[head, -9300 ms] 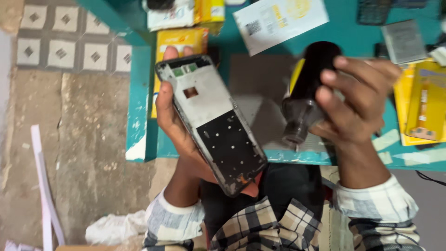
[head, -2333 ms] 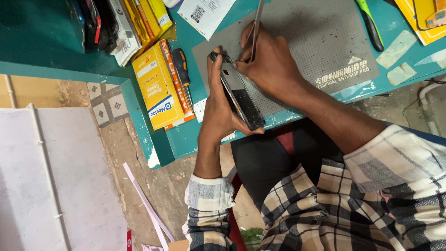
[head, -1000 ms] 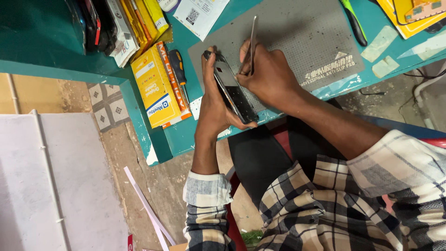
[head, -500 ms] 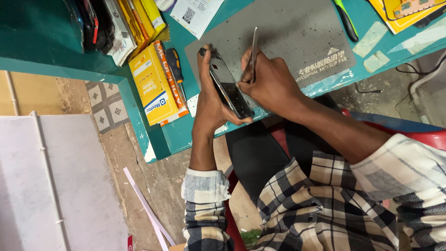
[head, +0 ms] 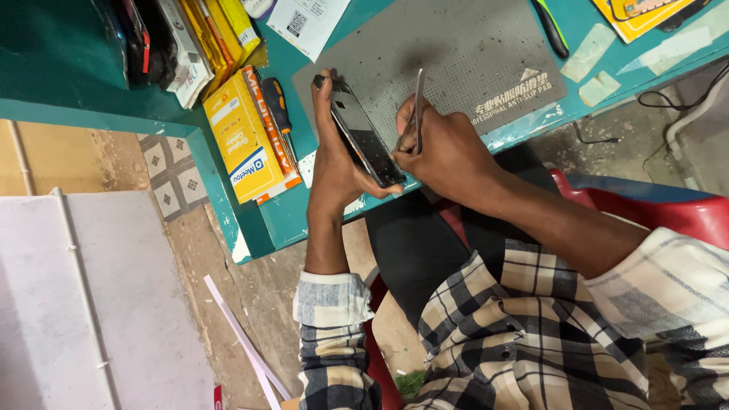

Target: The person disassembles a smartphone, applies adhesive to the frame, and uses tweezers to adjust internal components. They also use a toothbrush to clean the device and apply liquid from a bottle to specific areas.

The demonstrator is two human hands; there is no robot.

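Holding the phone [head: 363, 135] edge-up in our left hand [head: 338, 163] over the grey mat [head: 463, 57] on the counter [head: 273, 220], we pinch tweezers [head: 417, 106] in our right hand [head: 448, 152], tips at its side. We judge this a prying step; next needs steady, gentle leverage along the edge.

Phone [head: 363, 139]: dark slim slab, glossy face, gripped edge-on in the left hand [head: 334, 163], tilted, top end up past the fingertips. Tweezers [head: 417, 110]: thin metal, pinched in the right hand [head: 448, 152], standing near upright, lower tip at the phone's right edge.
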